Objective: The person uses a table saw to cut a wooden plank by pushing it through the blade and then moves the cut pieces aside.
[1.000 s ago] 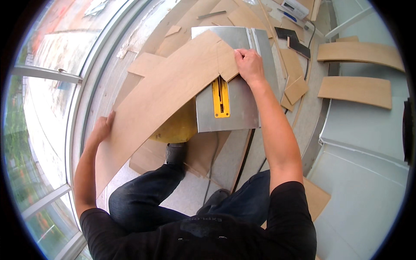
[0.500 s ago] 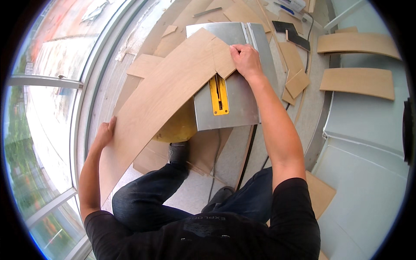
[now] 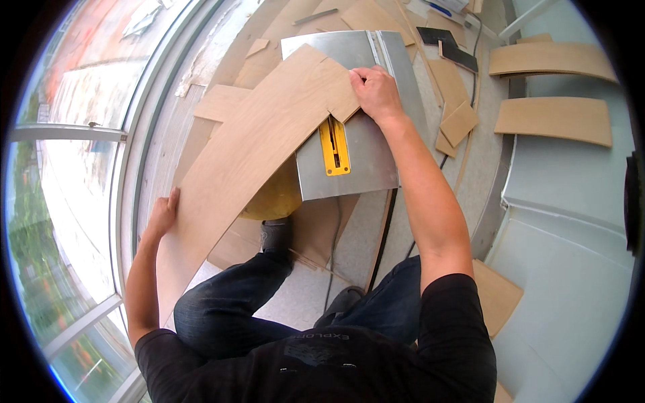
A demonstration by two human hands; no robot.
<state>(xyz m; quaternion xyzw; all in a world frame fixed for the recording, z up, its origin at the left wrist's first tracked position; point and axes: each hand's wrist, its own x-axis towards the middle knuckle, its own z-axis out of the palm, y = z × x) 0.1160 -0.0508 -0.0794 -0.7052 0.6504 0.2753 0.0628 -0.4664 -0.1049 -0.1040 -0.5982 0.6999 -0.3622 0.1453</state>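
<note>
A long light-brown wooden board (image 3: 245, 151) lies slantwise across the metal top of a table saw (image 3: 369, 154). Its lower left part reaches past the saw's edge, above my leg. With thumb on top, my left hand (image 3: 164, 211) grips the board's left edge; the other fingers are hidden beneath. At the upper right corner my right hand (image 3: 377, 93) is closed on the board's end. A small notch in the board's near edge sits at the far end of the saw's yellow slotted insert (image 3: 334, 149). The blade itself cannot be made out.
A yellow part (image 3: 275, 198) of the saw shows under its top. Offcuts (image 3: 459, 124) and dark strips (image 3: 459, 57) lie on the floor to the right, beside a cable. Curved boards (image 3: 554, 121) rest at far right. A window frame (image 3: 124, 174) stands close on my left.
The whole view has shifted slightly. The board and both hands keep nearly the same place on the saw.
</note>
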